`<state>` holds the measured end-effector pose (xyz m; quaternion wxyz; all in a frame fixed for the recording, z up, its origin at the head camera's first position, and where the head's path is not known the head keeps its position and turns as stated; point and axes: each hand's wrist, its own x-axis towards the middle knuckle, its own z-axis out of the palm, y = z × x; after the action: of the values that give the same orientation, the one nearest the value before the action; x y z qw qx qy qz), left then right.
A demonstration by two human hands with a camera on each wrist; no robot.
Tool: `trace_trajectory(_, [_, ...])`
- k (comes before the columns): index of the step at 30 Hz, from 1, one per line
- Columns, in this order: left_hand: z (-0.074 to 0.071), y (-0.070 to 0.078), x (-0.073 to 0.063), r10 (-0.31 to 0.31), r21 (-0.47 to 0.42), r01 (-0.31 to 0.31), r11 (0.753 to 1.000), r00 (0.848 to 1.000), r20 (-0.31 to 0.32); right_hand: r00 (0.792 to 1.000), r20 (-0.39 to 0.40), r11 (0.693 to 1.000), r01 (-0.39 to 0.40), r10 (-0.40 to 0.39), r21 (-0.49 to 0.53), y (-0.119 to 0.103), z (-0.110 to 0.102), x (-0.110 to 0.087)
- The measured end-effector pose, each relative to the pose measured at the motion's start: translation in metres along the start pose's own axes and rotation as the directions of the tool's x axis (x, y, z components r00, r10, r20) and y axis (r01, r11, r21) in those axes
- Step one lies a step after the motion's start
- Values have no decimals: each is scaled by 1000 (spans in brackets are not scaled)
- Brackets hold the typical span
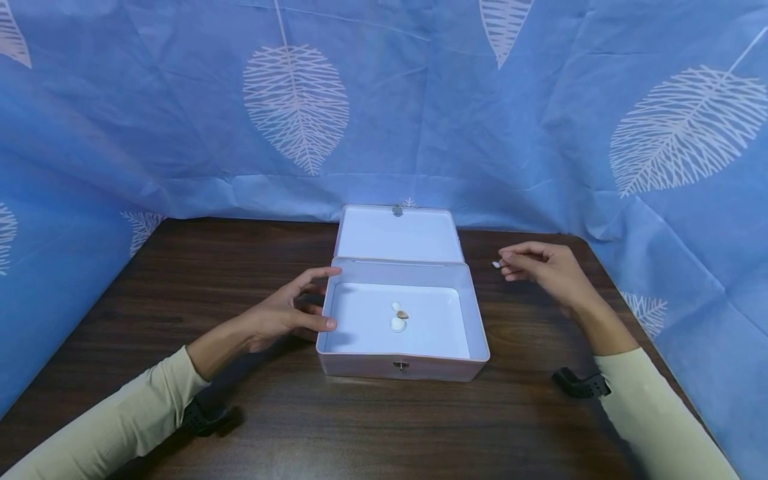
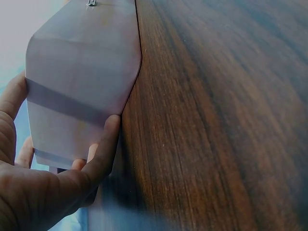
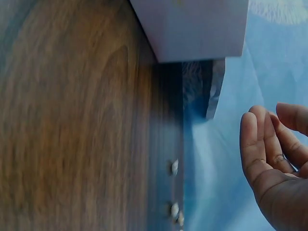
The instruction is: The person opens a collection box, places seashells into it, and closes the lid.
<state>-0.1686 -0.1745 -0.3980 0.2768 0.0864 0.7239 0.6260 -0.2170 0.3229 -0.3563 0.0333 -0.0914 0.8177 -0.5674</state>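
Observation:
A pale hinged box (image 1: 403, 367) with a small front latch lies with its lid (image 1: 399, 233) folded back. Inside are two small white pieces (image 1: 398, 325) and a brownish one (image 1: 402, 315), rather like seashells. My left hand (image 1: 282, 313) spans the left side of the box, thumb and index at its rim; in the left wrist view another fingertip (image 2: 112, 124) touches low on its wall. To the right of the lid hovers my right hand (image 1: 543, 270), fingertips beside a small white piece (image 1: 496, 265). The right wrist view shows a gap between thumb and fingers (image 3: 249, 139).
Several small pale pieces (image 3: 174, 210) lie on the dark wooden table (image 1: 516, 420) near its far right part. Blue leaf-print cloth (image 1: 420, 113) hangs behind and along both sides. Each wrist wears a black band (image 1: 581, 385).

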Motion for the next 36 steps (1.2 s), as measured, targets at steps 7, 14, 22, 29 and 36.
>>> trace_trajectory(7, [0, 0, 0, -6, 1, 6, 1000, 1000, 1, 999, -13, 999, -51, 51, 2, 15, -11, 8])
trace_trajectory(14, [0, 0, 0, -2, 5, 2, 1000, 1000, 5, 991, -13, 986, -136, 135, -96, 26, -14, 20])
trace_trajectory(22, [0, 0, 0, -5, 8, 5, 1000, 1000, -5, 979, 14, 968, -200, 205, -148, 43, -19, 37])
trace_trajectory(29, [1, 0, 1, -16, 3, 16, 1000, 1000, -9, 972, 26, 952, -223, 233, -208, 49, -17, 46])
trace_trajectory(36, [0, 1, 0, -12, 2, 12, 1000, 1000, -4, 973, 28, 936, -214, 231, -279, 51, -15, 53])
